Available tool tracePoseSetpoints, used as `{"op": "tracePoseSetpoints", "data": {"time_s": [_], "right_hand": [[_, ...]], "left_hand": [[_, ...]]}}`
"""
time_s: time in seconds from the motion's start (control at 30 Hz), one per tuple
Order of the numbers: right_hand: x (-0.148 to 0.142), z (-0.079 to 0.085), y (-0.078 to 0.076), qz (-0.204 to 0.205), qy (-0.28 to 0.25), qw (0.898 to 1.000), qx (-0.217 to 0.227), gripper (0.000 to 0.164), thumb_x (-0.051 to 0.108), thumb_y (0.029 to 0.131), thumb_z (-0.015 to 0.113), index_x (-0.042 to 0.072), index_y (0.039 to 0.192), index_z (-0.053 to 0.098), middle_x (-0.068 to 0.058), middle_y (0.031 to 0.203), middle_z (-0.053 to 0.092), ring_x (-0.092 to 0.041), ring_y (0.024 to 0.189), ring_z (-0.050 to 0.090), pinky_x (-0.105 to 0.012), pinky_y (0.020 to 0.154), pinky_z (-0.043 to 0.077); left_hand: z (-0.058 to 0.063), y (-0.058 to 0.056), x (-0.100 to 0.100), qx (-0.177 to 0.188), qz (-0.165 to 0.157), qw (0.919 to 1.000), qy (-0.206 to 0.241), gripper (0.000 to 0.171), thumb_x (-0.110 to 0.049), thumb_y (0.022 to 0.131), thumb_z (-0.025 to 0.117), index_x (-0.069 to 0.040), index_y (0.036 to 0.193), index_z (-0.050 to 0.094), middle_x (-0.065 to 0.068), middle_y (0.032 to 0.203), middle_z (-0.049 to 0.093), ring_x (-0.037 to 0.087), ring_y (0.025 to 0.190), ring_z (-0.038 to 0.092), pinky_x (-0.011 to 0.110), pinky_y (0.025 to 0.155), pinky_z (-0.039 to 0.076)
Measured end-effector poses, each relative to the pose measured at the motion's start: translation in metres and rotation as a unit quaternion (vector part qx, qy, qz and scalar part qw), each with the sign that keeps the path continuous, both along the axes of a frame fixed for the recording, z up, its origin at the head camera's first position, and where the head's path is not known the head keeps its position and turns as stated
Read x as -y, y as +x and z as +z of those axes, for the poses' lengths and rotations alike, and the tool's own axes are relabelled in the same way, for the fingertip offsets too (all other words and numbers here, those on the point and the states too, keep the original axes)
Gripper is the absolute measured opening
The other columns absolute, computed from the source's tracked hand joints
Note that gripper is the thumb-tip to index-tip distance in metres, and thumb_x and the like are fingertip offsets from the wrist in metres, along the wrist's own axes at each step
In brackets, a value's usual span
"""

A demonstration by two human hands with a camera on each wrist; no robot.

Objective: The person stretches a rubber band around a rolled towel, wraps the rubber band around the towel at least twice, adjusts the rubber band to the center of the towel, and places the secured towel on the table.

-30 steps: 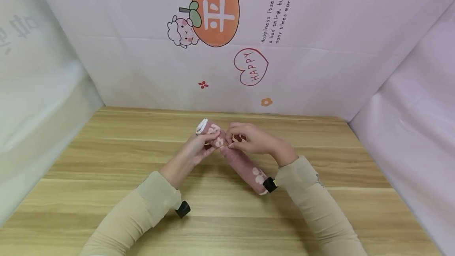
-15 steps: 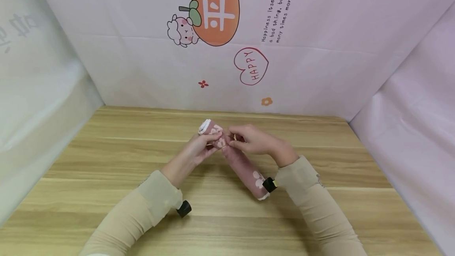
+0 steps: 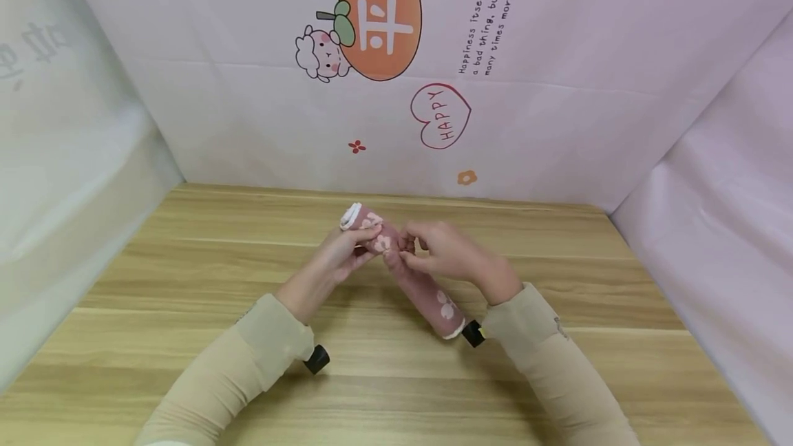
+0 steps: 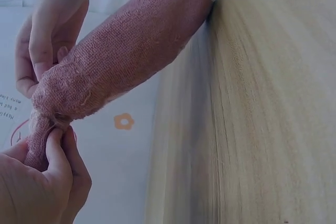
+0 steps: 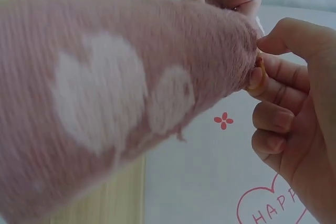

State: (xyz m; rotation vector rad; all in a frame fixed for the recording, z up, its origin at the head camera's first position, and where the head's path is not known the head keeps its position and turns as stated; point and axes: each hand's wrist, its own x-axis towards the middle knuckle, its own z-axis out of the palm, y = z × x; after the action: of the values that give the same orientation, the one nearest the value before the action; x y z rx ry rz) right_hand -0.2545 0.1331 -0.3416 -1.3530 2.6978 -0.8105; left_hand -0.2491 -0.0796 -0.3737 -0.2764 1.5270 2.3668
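A pink towel [image 3: 427, 298] with white flower prints is rolled into a tube, pinched narrow near its upper part and slanting down to the right. My left hand [image 3: 341, 253] grips the upper part, just below the white-edged end, with the thumb across it. At the narrow spot, my right hand [image 3: 449, 253] pinches with thumb and fingers. The right wrist view shows a yellow-orange elastic band [image 5: 261, 80] looped at those fingers, against the gathered cloth. In the left wrist view the fingertips of my left hand [image 4: 42, 187] press close beside the gathered place.
Beneath the hands lies a wood-grain table [image 3: 248, 260]. A white printed sheet [image 3: 260, 122] hangs along its back edge, with more white cloth [image 3: 731, 177] at the sides. A small black wrist camera [image 3: 473, 333] is close to the towel's lower end.
The band loop stretched open at my right fingers a second ago no longer shows in the head view. The towel's lower end swung slightly down, then back up. Both hands keep their hold.
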Motion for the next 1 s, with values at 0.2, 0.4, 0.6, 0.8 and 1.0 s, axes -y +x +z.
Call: {"op": "tracePoseSetpoints", "data": {"time_s": [0.2,0.4,0.6,0.8,1.0], "right_hand": [[-0.0011,-0.0029,0.0021,0.028,-0.001,0.999,-0.033,0.005,0.006,0.094,0.069,0.010,0.097,0.069,0.003,0.089,0.066,-0.017,0.075,0.059,-0.031,0.066,0.054],[-0.0022,-0.0037,0.0004,0.068,-0.014,0.997,-0.040,0.009,0.005,0.097,0.067,0.010,0.100,0.074,0.001,0.097,0.070,-0.008,0.082,0.059,-0.036,0.073,0.057],[-0.0044,-0.0049,-0.0009,0.097,-0.004,0.994,-0.039,0.010,0.002,0.096,0.070,0.011,0.097,0.074,0.002,0.094,0.068,-0.006,0.079,0.057,-0.029,0.072,0.055],[-0.0082,-0.0021,0.0030,0.101,0.005,0.995,-0.027,0.011,0.000,0.094,0.071,0.009,0.098,0.075,0.000,0.097,0.071,-0.007,0.082,0.061,-0.027,0.073,0.057],[-0.0100,-0.0013,0.0028,0.090,-0.003,0.996,-0.025,0.014,-0.004,0.095,0.069,0.008,0.100,0.074,0.001,0.097,0.070,-0.009,0.084,0.062,-0.023,0.074,0.056]], "left_hand": [[-0.0024,-0.0011,0.0014,0.002,0.015,0.9999,0.005,0.022,0.000,0.101,0.061,-0.003,0.123,0.057,0.006,0.105,0.060,0.014,0.089,0.061,0.022,0.080,0.058],[-0.0036,-0.0028,0.0020,-0.001,0.028,0.9996,0.004,0.025,0.000,0.100,0.063,-0.003,0.124,0.056,0.006,0.105,0.061,0.013,0.087,0.063,0.022,0.078,0.059],[-0.0048,-0.0033,0.0034,0.006,0.035,0.9994,0.001,0.022,0.000,0.100,0.063,-0.004,0.121,0.058,0.004,0.100,0.063,0.012,0.085,0.063,0.022,0.076,0.058],[-0.0034,-0.0062,0.0054,0.007,0.035,0.9994,0.003,0.022,-0.001,0.101,0.061,-0.002,0.122,0.058,0.004,0.102,0.062,0.013,0.088,0.062,0.023,0.079,0.059],[0.0009,-0.0082,0.0046,0.014,0.032,0.9994,0.004,0.022,-0.001,0.101,0.061,-0.002,0.122,0.057,0.006,0.106,0.059,0.014,0.089,0.062,0.024,0.081,0.059]]}}
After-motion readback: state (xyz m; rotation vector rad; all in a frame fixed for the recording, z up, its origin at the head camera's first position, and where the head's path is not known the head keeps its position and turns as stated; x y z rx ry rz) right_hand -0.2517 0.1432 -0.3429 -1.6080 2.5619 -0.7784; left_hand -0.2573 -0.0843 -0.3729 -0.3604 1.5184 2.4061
